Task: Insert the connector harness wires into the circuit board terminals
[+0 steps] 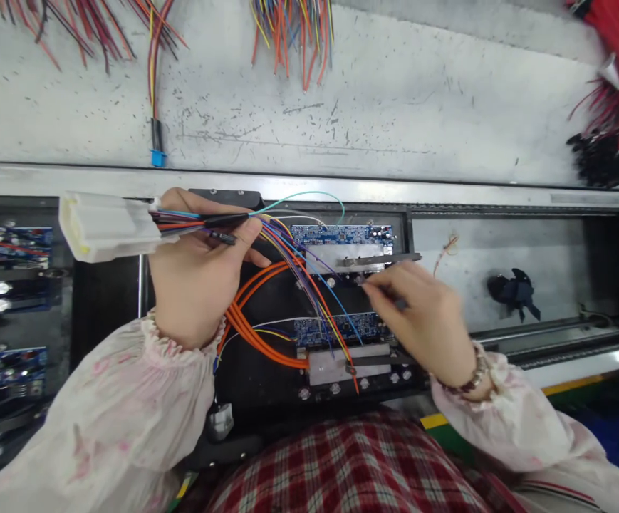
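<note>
My left hand is closed around a wiring harness, gripping its black sleeve between thumb and fingers. A large white connector sticks out to the left of that hand. Loose coloured wires fan out to the right and hang over two blue circuit boards. Over the lower edge of the upper board, my right hand has its fingertips pinched together. Anything between them is too small or hidden to make out. A dark clamp bar lies just above those fingers, across the board's pale metal plate.
Thick orange cables loop beside the boards in a black tray. More boards sit at the left. Behind a metal rail, wire bundles and a blue plug lie on the bench. A dark piece lies at the right.
</note>
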`<state>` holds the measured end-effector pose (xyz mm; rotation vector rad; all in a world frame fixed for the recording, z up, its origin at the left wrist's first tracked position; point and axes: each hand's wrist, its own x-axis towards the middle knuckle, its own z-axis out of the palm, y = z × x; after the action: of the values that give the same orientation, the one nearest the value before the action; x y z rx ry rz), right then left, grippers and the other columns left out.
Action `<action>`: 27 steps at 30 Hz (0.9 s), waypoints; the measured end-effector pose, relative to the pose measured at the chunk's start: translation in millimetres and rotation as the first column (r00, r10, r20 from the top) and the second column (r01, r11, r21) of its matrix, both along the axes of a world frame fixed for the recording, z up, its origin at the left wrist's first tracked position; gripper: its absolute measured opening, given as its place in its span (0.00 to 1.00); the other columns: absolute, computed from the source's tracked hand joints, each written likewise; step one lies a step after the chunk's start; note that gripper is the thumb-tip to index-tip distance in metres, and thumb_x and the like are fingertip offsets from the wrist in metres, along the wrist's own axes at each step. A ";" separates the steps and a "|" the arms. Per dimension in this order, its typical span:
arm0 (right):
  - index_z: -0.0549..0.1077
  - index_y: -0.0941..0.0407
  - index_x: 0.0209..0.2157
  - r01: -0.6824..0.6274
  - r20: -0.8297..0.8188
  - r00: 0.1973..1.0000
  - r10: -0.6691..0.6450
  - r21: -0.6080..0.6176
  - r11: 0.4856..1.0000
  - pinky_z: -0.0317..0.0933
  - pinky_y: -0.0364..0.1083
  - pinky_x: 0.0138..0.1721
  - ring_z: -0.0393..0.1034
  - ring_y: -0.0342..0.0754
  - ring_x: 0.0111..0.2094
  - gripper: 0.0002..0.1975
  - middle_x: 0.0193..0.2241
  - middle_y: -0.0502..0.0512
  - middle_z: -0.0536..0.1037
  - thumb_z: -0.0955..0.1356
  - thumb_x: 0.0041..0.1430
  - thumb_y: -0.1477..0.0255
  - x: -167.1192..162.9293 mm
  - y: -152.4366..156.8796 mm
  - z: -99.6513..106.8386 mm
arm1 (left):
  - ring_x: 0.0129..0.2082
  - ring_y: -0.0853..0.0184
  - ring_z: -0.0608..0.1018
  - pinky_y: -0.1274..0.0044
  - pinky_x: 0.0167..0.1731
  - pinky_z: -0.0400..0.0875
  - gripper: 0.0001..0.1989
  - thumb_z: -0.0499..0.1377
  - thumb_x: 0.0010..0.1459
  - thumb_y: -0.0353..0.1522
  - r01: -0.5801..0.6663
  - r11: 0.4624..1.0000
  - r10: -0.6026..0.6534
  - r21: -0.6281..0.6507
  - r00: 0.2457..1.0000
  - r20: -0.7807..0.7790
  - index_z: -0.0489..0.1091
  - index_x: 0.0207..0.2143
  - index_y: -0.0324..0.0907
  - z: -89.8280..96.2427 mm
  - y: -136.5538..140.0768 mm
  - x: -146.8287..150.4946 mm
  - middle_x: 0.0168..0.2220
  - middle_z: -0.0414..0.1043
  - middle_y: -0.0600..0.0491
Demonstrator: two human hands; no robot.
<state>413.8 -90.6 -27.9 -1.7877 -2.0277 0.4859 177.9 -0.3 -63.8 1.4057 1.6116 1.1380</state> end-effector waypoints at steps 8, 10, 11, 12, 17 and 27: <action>0.74 0.56 0.34 0.103 -0.077 0.992 -0.095 0.097 0.990 0.66 0.43 0.31 0.74 0.42 0.28 0.03 0.27 0.48 0.78 0.68 0.58 0.75 22.5 63.4 -24.2 | 0.19 0.70 0.78 0.79 0.13 0.72 0.11 0.71 0.51 0.33 0.004 1.000 -0.007 0.028 0.994 0.111 0.70 0.27 0.45 7.3 -0.9 5.2 0.31 0.78 0.59; 0.74 0.56 0.34 0.111 -0.068 0.992 -0.105 0.097 0.989 0.66 0.43 0.31 0.74 0.42 0.28 0.03 0.27 0.48 0.78 0.68 0.57 0.75 23.5 63.9 -30.3 | 0.18 0.71 0.78 0.81 0.12 0.70 0.12 0.71 0.51 0.31 0.001 0.999 -0.007 0.034 0.988 0.152 0.68 0.27 0.45 7.7 -1.3 6.1 0.31 0.78 0.59; 0.74 0.56 0.34 0.111 -0.069 0.992 -0.105 0.102 0.989 0.66 0.43 0.31 0.74 0.42 0.28 0.02 0.27 0.48 0.78 0.68 0.57 0.75 23.2 62.7 -31.6 | 0.18 0.71 0.78 0.81 0.11 0.70 0.13 0.71 0.50 0.31 -0.005 0.999 -0.002 0.039 0.985 0.175 0.67 0.27 0.45 7.5 -1.6 6.4 0.31 0.78 0.58; 0.74 0.56 0.34 0.111 -0.074 0.992 -0.104 0.102 0.989 0.66 0.43 0.31 0.74 0.42 0.28 0.02 0.27 0.48 0.78 0.68 0.57 0.75 22.6 61.2 -31.8 | 0.18 0.71 0.78 0.81 0.11 0.71 0.14 0.71 0.49 0.30 -0.005 0.999 -0.003 0.037 0.979 0.204 0.66 0.27 0.45 7.2 -1.9 6.4 0.31 0.78 0.58; 0.74 0.56 0.34 0.121 -0.103 0.988 -0.113 0.072 0.990 0.65 0.43 0.31 0.75 0.42 0.29 0.02 0.27 0.48 0.79 0.68 0.58 0.75 21.6 59.9 -31.8 | 0.19 0.69 0.79 0.81 0.13 0.74 0.13 0.72 0.48 0.31 0.004 1.000 0.001 -0.019 0.962 0.272 0.69 0.28 0.43 7.6 -3.2 6.2 0.32 0.78 0.56; 0.74 0.59 0.35 0.034 0.089 0.995 -0.051 0.177 0.984 0.64 0.47 0.35 0.71 0.48 0.35 0.05 0.32 0.56 0.76 0.68 0.61 0.71 -2.2 57.8 -16.9 | 0.27 0.63 0.82 0.75 0.20 0.81 0.13 0.71 0.50 0.33 0.050 0.998 -0.054 0.032 0.988 0.142 0.68 0.31 0.44 3.1 -3.8 1.4 0.34 0.77 0.55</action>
<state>411.6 -32.8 -44.8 -1.7718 -2.0203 0.2068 179.3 -4.1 -60.7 1.3450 1.4560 1.2066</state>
